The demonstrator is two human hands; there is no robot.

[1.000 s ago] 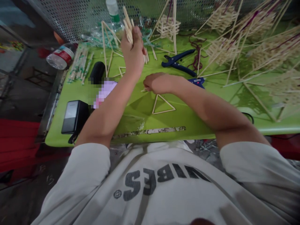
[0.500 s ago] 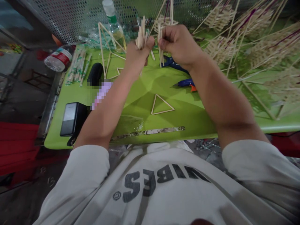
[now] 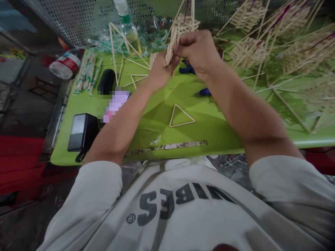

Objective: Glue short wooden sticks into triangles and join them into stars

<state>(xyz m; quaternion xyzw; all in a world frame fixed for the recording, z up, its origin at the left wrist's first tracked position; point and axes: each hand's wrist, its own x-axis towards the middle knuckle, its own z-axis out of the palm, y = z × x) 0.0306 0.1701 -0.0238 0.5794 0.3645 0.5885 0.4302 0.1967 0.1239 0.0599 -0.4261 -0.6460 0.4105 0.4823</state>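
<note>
My left hand (image 3: 161, 71) is closed around a bundle of thin wooden sticks (image 3: 170, 48), which stands up out of the fist over the far part of the table. My right hand (image 3: 197, 48) meets it from the right, thumb and forefinger pinching at the sticks. Exactly how many it grips is hidden. Nearer to me, a small triangle of sticks (image 3: 178, 125) lies flat on the green table (image 3: 157, 116). Beyond my left forearm lies another stick triangle (image 3: 140, 75), partly covered, and a larger stick frame (image 3: 113, 55) stands there.
Blue-handled pliers (image 3: 186, 69) and a blue tool (image 3: 204, 92) lie beneath my right arm. Woven stick pieces (image 3: 248, 52) crowd the right side. At left are wrapped sticks (image 3: 86, 73), a plastic bottle (image 3: 65, 65), a black case (image 3: 107, 81) and a power bank (image 3: 81, 132).
My hands have come together; the left moved right with its bundle, and the right shifted slightly left with its sticks. A stick bundle now shows behind my left hand.
</note>
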